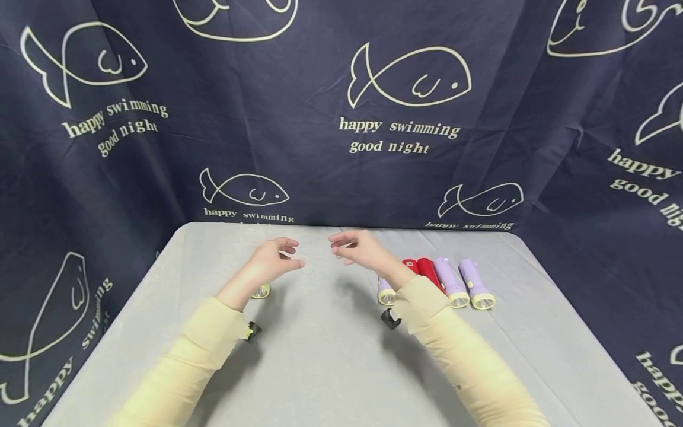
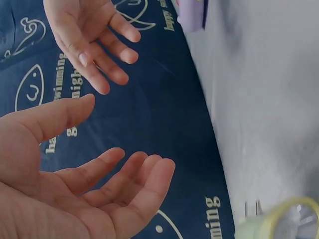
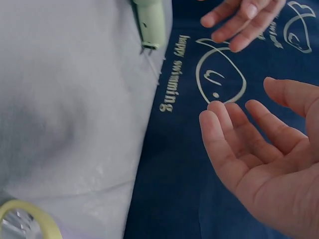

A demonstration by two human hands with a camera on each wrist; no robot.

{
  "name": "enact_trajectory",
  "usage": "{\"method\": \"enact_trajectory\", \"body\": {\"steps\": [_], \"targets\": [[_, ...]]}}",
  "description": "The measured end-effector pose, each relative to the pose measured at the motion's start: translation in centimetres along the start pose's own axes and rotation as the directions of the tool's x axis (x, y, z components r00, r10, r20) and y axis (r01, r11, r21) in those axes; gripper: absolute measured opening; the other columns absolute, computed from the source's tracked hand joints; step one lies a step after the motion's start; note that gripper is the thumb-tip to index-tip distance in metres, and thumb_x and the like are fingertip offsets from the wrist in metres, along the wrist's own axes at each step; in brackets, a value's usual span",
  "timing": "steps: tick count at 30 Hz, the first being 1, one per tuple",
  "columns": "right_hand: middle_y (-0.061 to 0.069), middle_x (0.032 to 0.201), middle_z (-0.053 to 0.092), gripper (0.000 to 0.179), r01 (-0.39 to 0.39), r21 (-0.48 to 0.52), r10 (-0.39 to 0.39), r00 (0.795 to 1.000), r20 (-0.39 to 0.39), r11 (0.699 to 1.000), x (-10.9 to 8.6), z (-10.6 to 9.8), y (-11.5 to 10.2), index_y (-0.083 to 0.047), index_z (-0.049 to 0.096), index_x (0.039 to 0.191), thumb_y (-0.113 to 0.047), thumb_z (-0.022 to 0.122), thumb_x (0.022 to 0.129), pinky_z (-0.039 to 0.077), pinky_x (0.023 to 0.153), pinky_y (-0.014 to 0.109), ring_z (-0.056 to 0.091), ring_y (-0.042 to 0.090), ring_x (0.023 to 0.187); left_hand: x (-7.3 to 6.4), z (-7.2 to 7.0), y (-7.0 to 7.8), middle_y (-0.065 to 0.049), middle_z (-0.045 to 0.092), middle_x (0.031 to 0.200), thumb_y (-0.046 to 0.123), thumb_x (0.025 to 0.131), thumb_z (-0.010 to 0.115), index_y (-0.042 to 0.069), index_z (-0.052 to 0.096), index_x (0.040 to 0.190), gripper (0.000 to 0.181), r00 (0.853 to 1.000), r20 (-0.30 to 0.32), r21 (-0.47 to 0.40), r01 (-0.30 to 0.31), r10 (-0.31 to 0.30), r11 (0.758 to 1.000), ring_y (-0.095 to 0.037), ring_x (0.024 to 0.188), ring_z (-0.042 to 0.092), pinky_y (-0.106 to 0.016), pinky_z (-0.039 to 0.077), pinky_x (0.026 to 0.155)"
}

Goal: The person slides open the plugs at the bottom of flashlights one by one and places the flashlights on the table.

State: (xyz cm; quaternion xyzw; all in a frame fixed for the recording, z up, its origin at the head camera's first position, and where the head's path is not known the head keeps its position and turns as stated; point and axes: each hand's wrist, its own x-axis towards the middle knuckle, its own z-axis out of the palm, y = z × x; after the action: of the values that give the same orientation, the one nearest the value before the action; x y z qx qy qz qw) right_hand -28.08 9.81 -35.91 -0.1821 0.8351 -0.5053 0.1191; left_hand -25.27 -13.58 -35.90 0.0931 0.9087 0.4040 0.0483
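Observation:
My left hand [image 1: 272,259] hovers above the left-middle of the table, fingers relaxed and holding nothing. Under it lies a flashlight, mostly hidden in the head view, where its yellow-rimmed lens [image 1: 261,291] shows. The right wrist view reveals its pale green body [image 3: 151,22] with two small prongs at the end. Opposite, my right hand [image 1: 365,250] hangs empty in the air, loosely bent fingers toward the left hand, a gap between them. Beside and partly behind the right forearm lie a purple flashlight [image 1: 385,292], red flashlights [image 1: 429,273] and more purple flashlights [image 1: 475,283].
A grey cloth covers the table [image 1: 315,356]. Behind and at both sides hangs a dark blue curtain [image 1: 315,118] printed with white fish and lettering. A small black device [image 1: 391,319] sits at the right wrist, another black device [image 1: 253,332] at the left.

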Motion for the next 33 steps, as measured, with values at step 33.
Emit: {"method": "enact_trajectory", "body": {"steps": [33], "targets": [[0.017, 0.109, 0.068, 0.031, 0.039, -0.302, -0.118, 0.961, -0.249, 0.953, -5.6, -4.4, 3.6, -0.001, 0.064, 0.115, -0.01, 0.065, 0.086, 0.053, 0.081, 0.04, 0.067, 0.029, 0.09, 1.7, 8.0, 2.3, -0.01, 0.067, 0.108, 0.014, 0.08, 0.072, 0.003, 0.059, 0.121, 0.044, 0.992, -0.08, -0.141, -0.104, 0.093, 0.984, -0.025, 0.096, 0.064, -0.034, 0.052, 0.081]]}}
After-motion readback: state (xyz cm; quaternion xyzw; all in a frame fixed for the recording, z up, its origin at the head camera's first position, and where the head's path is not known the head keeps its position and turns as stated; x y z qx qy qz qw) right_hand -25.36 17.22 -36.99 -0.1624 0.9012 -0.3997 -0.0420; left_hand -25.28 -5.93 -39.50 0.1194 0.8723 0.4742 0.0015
